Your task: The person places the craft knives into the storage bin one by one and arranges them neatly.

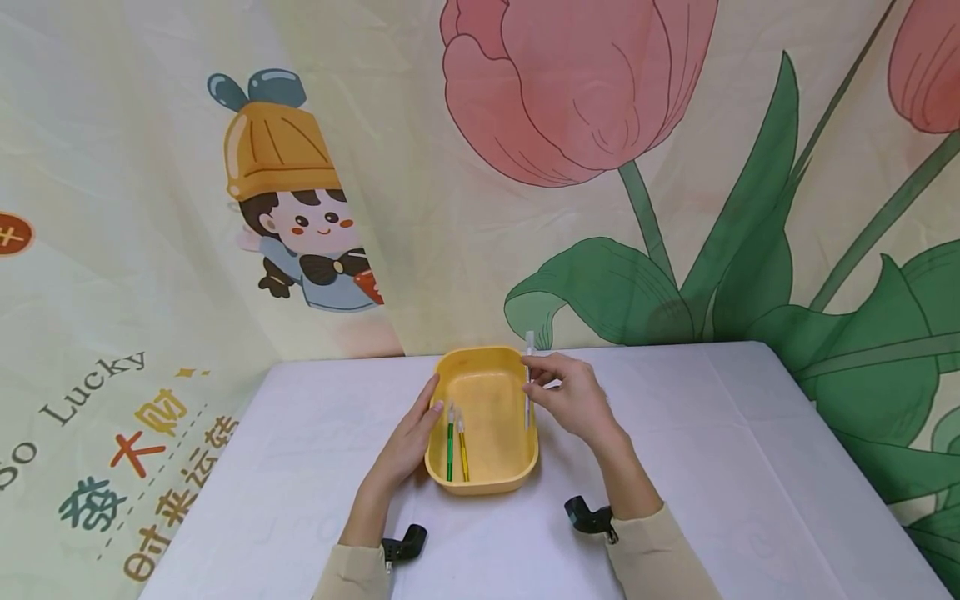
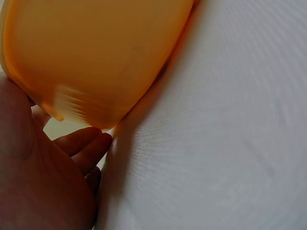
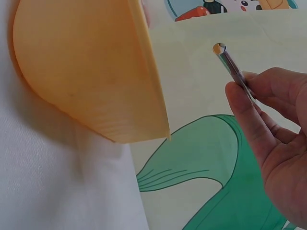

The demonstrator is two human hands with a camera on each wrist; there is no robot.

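Note:
A yellow tray sits on the table, its left side gripped by my left hand. In the left wrist view, that thumb lies at the rim and the fingers reach along the outer wall. My right hand pinches a slim, pen-like silver stick between thumb and fingertips. From the head view this stick stands nearly upright over the tray's right edge. Inside the tray's left half lie a green pen-like stick and a yellow one, side by side, with pale upper ends.
A white cloth covers the table. Behind its far edge hangs a printed backdrop with tulips and a cartoon figure. Black wrist cameras sit at the left wrist and the right wrist.

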